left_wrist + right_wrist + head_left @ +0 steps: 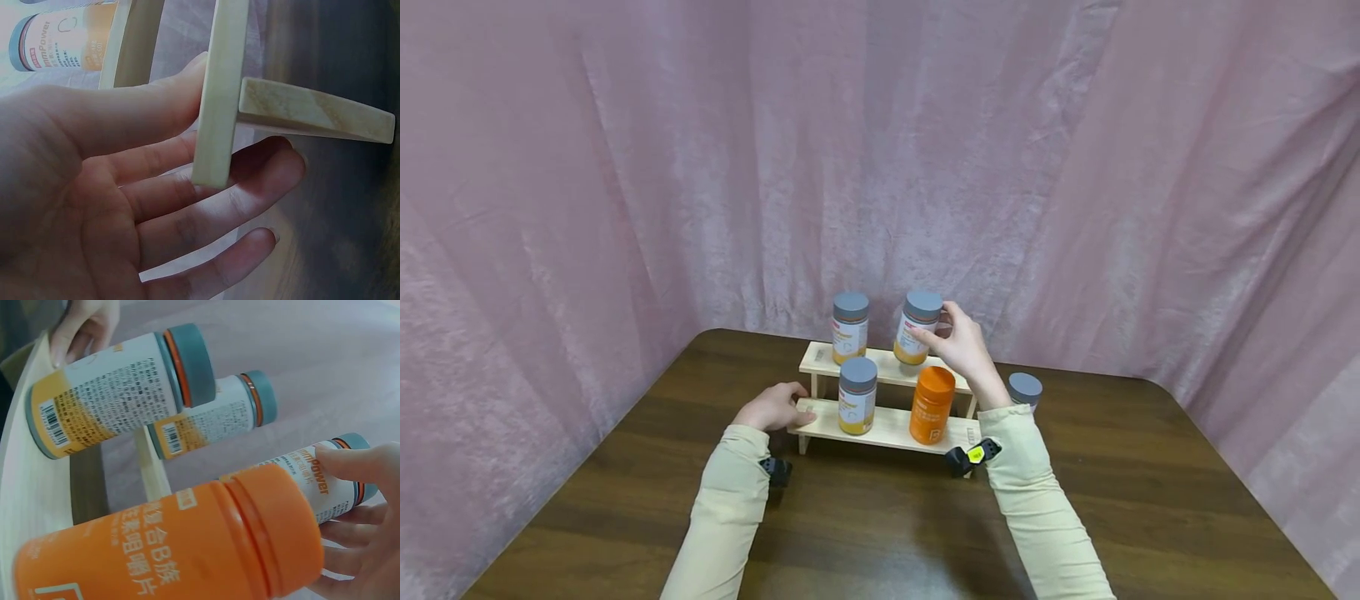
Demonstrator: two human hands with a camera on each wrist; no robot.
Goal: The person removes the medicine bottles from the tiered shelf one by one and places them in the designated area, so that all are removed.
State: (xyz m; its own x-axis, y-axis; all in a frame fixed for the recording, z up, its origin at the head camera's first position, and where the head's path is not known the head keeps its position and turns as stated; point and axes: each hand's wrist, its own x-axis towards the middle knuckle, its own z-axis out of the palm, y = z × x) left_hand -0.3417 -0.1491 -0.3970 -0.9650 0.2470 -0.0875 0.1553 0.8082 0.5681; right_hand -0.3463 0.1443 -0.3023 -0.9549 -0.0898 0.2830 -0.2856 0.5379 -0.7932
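Observation:
My right hand [961, 340] grips a supplement bottle [916, 329] with a grey cap and a white-and-yellow label, thumb on the near side. The bottle leans slightly at the upper tier of a two-tier wooden rack [891, 427]; whether its base touches the board I cannot tell. In the left wrist view, my left hand [150, 181] holds the end of the rack's lower board [215, 125], thumb on one side and fingers around the other. An orange bottle [932, 406] and a grey-capped bottle [857, 397] stand on the lower tier. Another grey-capped bottle [851, 328] stands on the upper tier's left.
One more grey-capped bottle [1025, 390] stands on the table right of the rack, partly hidden by the right forearm. The brown wooden table [865, 533] extends around the rack. A pink curtain [880, 150] hangs close behind it.

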